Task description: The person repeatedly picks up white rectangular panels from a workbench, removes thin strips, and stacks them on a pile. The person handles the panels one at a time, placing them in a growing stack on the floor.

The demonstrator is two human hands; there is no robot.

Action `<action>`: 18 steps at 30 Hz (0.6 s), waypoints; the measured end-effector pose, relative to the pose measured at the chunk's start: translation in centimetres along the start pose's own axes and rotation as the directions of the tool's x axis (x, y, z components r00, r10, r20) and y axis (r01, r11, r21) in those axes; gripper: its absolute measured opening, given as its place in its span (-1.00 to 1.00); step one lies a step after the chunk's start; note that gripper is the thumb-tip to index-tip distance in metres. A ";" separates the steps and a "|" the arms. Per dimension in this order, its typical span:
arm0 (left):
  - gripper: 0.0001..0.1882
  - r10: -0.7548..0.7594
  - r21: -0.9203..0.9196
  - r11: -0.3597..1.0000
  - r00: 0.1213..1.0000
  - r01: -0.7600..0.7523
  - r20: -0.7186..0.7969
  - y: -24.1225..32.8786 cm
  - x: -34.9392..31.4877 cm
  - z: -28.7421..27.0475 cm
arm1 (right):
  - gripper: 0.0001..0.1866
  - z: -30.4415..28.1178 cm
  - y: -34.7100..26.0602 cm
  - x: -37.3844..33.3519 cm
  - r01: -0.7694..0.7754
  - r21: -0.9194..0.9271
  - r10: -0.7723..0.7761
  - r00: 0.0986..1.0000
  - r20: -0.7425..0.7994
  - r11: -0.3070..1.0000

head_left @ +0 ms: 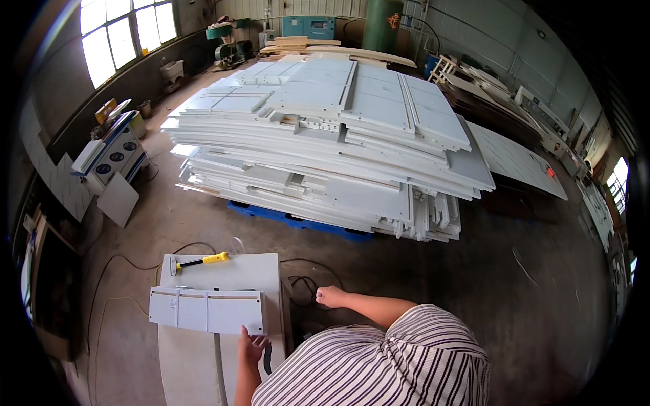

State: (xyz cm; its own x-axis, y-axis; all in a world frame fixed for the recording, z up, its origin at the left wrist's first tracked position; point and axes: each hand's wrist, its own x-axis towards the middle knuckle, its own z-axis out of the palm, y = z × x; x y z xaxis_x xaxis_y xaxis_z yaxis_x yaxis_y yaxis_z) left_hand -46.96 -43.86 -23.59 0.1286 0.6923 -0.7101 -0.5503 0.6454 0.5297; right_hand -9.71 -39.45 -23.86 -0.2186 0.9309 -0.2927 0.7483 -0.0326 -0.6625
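At lower left of the frame a small white panel [206, 311] with thin wood-coloured edge strips lies crosswise on a smooth white worktable [254, 271], its left end overhanging the table edge; I reckon a careless nudge could tip it off. Just above, a yellow-handled hammer [200, 260] rests near the table's far edge and looks able to roll. The left hand [250, 345] lies with fingers spread, touching the panel's near right corner. Right of centre, the right hand [330, 296] is curled into a fist over the black cables [301, 284] on the concrete floor, a likely snag. Behind, a tall stack of flat white boards [325, 142] sits on a blue pallet [298, 222], edges ragged.
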 end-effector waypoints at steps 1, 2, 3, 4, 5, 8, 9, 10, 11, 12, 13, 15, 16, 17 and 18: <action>-0.26 0.003 -0.018 1.000 1.000 -0.004 -0.017 0.0 0.2 0.2 | -0.73 -0.4 0.2 -0.7 -0.022 0.004 0.022 1.000 0.008 1.000; -0.25 0.023 -0.026 0.999 0.999 -0.024 -0.038 -0.2 0.6 0.1 | -0.73 -0.6 0.6 -1.3 -0.041 0.006 0.041 0.999 0.018 0.999; -0.25 0.032 -0.030 0.999 0.998 -0.034 -0.055 -0.6 1.5 0.2 | -0.72 -0.5 2.1 -2.0 -0.057 -0.003 0.057 0.998 0.015 0.998; -0.24 0.056 -0.041 0.997 0.995 -0.059 -0.080 -0.8 2.0 0.1 | -0.72 -0.5 2.6 -2.4 -0.061 -0.015 0.061 0.998 0.011 0.998; -0.23 0.069 -0.036 0.997 0.995 -0.072 -0.074 -1.1 2.2 -0.2 | -0.72 -0.5 3.1 -2.7 -0.062 -0.028 0.063 0.998 0.008 0.998; -0.24 0.076 -0.061 0.995 0.992 -0.083 -0.103 -0.9 1.5 0.7 | -0.73 -1.4 2.8 -2.5 -0.095 -0.017 0.096 0.994 0.046 0.995; -0.24 0.075 -0.071 0.994 0.993 -0.082 -0.096 -0.9 1.6 0.7 | -0.73 -1.9 2.6 -2.3 -0.089 0.001 0.089 0.994 0.056 0.996; -0.24 0.094 -0.072 0.992 0.989 -0.102 -0.115 -1.1 1.5 0.6 | -0.73 -2.3 2.5 -1.9 -0.084 0.019 0.083 0.994 0.065 0.996; -0.24 0.112 -0.073 0.990 0.985 -0.123 -0.133 -1.5 1.4 0.5 | -0.73 -2.4 2.5 -1.2 -0.052 0.007 0.051 0.997 0.061 0.999; -0.24 0.126 -0.062 0.989 0.982 -0.135 -0.137 -1.4 1.7 1.2 | -0.72 -2.6 2.6 -0.5 -0.032 0.015 0.031 0.996 0.081 0.999; -0.21 0.130 -0.084 0.987 0.988 -0.137 -0.081 -2.3 3.2 -0.7 | -0.72 -2.9 2.6 0.4 -0.012 0.022 0.010 0.996 0.091 1.000; -0.19 0.263 0.131 0.957 0.965 -0.261 0.001 -4.0 4.0 -2.3 | -0.72 -3.2 3.9 2.3 0.020 -0.020 -0.018 0.994 0.110 1.000; -0.18 0.250 0.079 0.966 0.967 -0.245 -0.052 -3.8 4.0 -1.9 | -0.72 -3.5 3.6 3.3 0.055 -0.069 -0.045 0.989 0.137 0.996; -0.17 0.235 0.028 0.972 0.967 -0.233 -0.099 -3.5 4.2 -1.3 | -0.71 -4.2 3.5 4.0 0.059 -0.044 -0.052 0.988 0.145 0.997; -0.16 0.109 -0.181 0.972 0.969 -0.151 -0.224 -2.8 4.2 -0.2 | -0.71 -4.6 3.8 4.7 0.048 -0.043 -0.041 0.990 0.138 0.998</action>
State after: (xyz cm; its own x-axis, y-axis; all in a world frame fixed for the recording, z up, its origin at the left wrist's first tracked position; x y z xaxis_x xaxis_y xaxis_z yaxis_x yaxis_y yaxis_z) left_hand -44.99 -42.79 -28.17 -0.1200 0.6689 -0.7336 -0.7033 0.4642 0.5384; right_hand -5.05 -33.52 -24.56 -0.3337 0.8722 -0.3576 0.7632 0.0273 -0.6456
